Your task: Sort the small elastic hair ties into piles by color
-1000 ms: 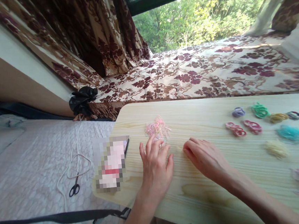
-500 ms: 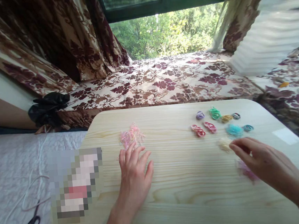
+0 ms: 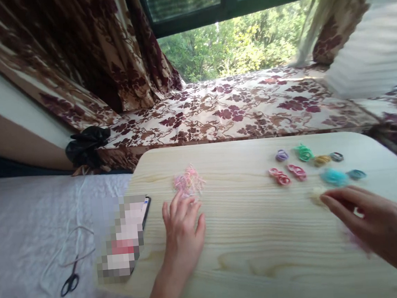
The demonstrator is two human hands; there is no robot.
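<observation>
My left hand [image 3: 183, 229] rests palm down with fingers apart, its fingertips at the near edge of a pale pink pile of small bands [image 3: 189, 180]. At the right, my right hand [image 3: 367, 217] has thumb and forefinger pinched together at a cream pile [image 3: 317, 195]; whatever is between the fingertips is too small to make out. A pink-purple pile [image 3: 356, 242] lies partly hidden under that hand. Beyond it sit light blue bands [image 3: 333, 176], teal bands [image 3: 356, 174], red-pink bands [image 3: 279, 177], pink bands [image 3: 297, 172], and green bands [image 3: 304, 152].
Purple bands [image 3: 281, 155], yellow bands [image 3: 322, 160] and dark bands [image 3: 337, 157] are at the back right of the wooden table [image 3: 241, 238]. A blurred-out phone [image 3: 123, 241] lies on the left edge. Scissors [image 3: 70, 284] and a white cord [image 3: 76, 229] are on the bedding.
The view has shifted, so the table and piles appear farther right. My left hand has drawn slightly back from the pale pink pile. My right hand stays pinched at the cream pile.
</observation>
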